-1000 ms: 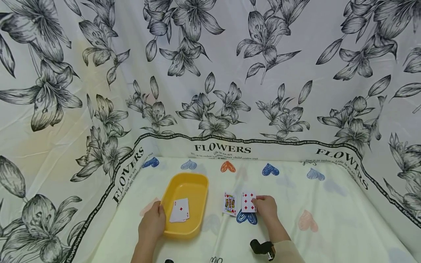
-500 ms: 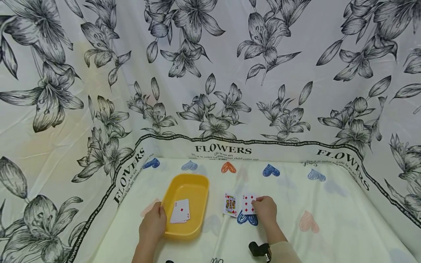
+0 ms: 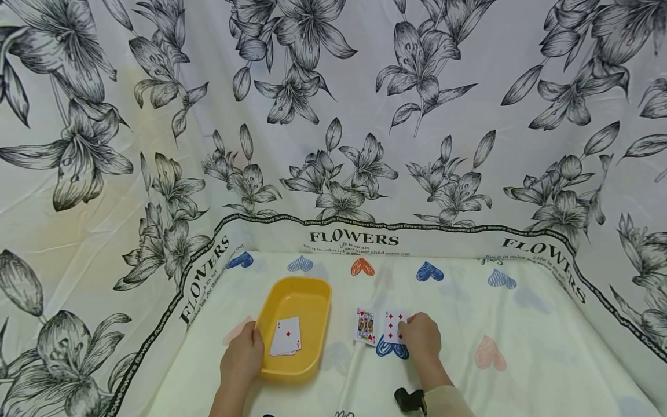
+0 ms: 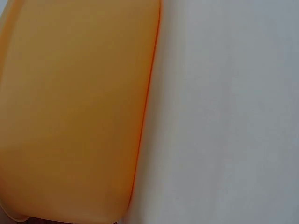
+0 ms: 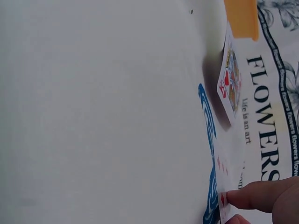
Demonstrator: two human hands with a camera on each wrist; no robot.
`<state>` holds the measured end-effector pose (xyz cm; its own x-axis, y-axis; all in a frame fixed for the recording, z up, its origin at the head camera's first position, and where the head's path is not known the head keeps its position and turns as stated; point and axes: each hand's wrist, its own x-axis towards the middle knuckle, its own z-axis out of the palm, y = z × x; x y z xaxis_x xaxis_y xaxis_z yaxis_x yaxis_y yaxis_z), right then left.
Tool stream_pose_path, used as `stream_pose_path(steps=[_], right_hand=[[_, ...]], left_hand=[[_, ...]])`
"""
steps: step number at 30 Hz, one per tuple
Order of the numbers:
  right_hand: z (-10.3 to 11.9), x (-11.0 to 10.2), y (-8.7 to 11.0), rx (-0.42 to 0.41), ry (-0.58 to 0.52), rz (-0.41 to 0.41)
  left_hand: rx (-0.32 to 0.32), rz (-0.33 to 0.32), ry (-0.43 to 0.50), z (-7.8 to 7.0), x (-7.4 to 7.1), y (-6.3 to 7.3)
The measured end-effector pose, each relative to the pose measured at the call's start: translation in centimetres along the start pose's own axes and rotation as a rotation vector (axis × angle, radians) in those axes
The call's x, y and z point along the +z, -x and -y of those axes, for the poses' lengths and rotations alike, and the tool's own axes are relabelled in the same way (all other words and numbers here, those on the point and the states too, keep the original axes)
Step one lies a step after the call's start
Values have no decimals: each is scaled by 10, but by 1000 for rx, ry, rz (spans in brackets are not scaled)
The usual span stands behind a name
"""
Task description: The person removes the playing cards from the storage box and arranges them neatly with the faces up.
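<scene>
My left hand [image 3: 242,353] grips the left rim of a yellow plastic tray [image 3: 322,324], whose side fills much of the left wrist view. Inside the tray, an ace of diamonds [image 3: 285,336] lies face up on at least one other card. With thumb and finger, my right hand [image 3: 423,337] pinches the right edge of a red diamonds playing card [image 3: 393,328], which looks like a six. A king of hearts [image 3: 366,326] lies face up just left of that card. Seen from the right wrist, the king [image 5: 230,77] looks bent, with an edge raised off the cloth.
A pale cloth [image 3: 448,313] printed with hearts covers the surface. Behind and at the sides hangs a white curtain [image 3: 354,116] with black lilies and lettering. A black device [image 3: 409,399] sits at my right wrist.
My right hand has drawn the diamonds card very slightly towards me. The left hand stays on the tray, and the king lies as before.
</scene>
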<state>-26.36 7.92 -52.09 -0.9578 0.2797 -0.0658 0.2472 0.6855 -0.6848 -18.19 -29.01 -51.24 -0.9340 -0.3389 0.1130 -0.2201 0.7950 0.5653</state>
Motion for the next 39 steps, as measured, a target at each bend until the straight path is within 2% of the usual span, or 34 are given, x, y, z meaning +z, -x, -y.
stream_pose_path(steps=[17, 28, 39], right_hand=[[-4, 10, -4, -23, 97, -44], [-3, 11, -4, -10, 77, -39], [-1, 12, -1, -52, 77, -59]], left_hand=[[1, 0, 1, 0, 0, 0], [10, -11, 3, -2, -2, 1], [7, -16, 5, 0, 1, 2]])
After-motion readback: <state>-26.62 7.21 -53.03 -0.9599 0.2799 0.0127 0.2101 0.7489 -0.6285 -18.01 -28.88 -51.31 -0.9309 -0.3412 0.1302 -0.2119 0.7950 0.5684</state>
